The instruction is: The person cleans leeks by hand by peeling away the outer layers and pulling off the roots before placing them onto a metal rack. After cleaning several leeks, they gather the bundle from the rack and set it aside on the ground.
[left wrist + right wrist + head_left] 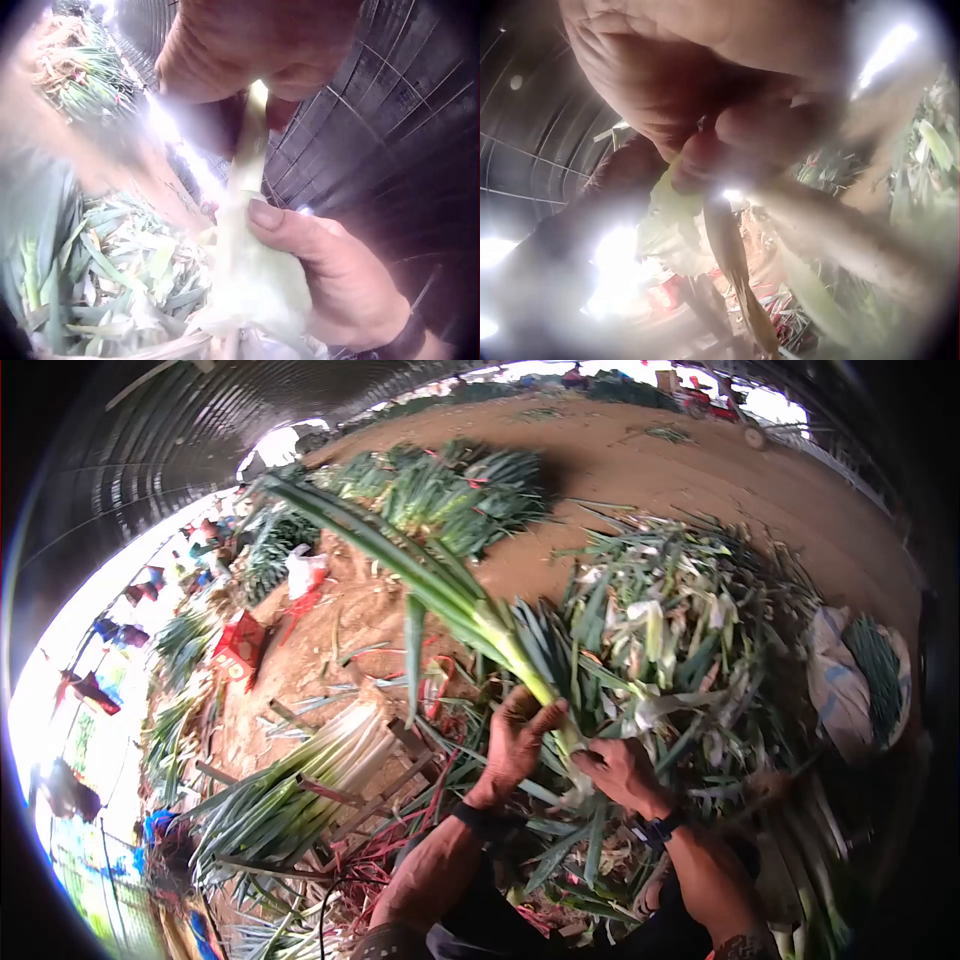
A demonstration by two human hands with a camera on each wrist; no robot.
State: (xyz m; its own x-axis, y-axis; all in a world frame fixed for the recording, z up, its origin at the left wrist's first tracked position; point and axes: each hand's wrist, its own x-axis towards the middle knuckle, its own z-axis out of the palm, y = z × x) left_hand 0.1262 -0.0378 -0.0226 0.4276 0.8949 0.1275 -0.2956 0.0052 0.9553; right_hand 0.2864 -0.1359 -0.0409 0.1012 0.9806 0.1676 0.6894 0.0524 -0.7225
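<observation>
Brown ground (690, 470) — green leek (512, 644) (pale-based) in left grip (516, 748), right grip (624, 774).

Your right hand (705, 82) fills the top, its fingers curled in against a pale green leaf (671, 217), with a withered tan strip (739, 262) hanging just beside the leaf. A dark, blurred shape (622, 176) lies to your left, under a ribbed roof (536, 112), while a pale, blurred length (840, 240) slants down to the right, near loose green leaves (934, 142) and red strands (780, 304).
</observation>
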